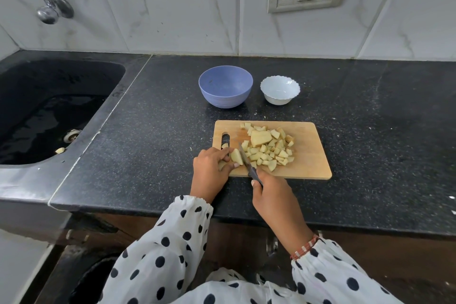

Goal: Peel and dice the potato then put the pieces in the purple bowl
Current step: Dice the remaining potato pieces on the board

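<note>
I count two bowls, one purple bowl (225, 86) and one white bowl (280, 89), one cutting board (311, 155), one knife (248, 164), and many potato pieces (269, 148).

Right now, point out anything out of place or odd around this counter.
One pale potato scrap lies in the black sink, near the drain, away from the cutting board where the diced potato pieces are heaped. A few tiny crumbs dot the countertop behind the board. Nothing else stands out.
</note>
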Demonstrator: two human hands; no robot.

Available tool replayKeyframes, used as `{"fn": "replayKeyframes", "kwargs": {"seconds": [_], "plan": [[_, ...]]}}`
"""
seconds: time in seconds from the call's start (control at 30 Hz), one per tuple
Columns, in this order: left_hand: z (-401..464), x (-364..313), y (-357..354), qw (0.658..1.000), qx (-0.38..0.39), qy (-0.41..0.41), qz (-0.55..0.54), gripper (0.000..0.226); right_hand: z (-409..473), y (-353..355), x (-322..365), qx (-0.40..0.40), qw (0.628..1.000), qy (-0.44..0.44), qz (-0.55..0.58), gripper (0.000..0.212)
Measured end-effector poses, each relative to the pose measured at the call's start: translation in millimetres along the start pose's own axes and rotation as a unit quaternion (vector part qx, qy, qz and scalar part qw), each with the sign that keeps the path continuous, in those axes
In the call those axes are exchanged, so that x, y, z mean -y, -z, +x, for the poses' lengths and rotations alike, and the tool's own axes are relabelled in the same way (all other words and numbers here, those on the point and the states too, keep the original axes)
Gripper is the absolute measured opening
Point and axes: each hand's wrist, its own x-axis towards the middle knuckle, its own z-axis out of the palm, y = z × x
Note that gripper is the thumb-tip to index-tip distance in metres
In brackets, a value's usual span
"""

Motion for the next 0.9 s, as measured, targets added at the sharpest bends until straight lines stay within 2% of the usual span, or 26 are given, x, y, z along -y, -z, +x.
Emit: {"fn": "replayKeyframes", "kwargs": {"seconds": [0.17, 0.5, 0.9], "plan": [[-2, 1, -3, 1.0, -0.014, -0.012, 0.017, 0.026, 1, 3, 1, -0.018, 0.999, 0.015, 0.023, 0.04], [-4, 0, -8, 0.998, -0.017, -0.036, 0.051, 0.045, 1, 5, 0, -0.016, 0.999, 0.032, -0.001, 0.042], [-3, 7, -13, 0.996, -0.032, -0.067, 0.047, 0.039, -3, 4, -2, 0.008, 0.999, 0.03, -0.037, 0.046]]}}
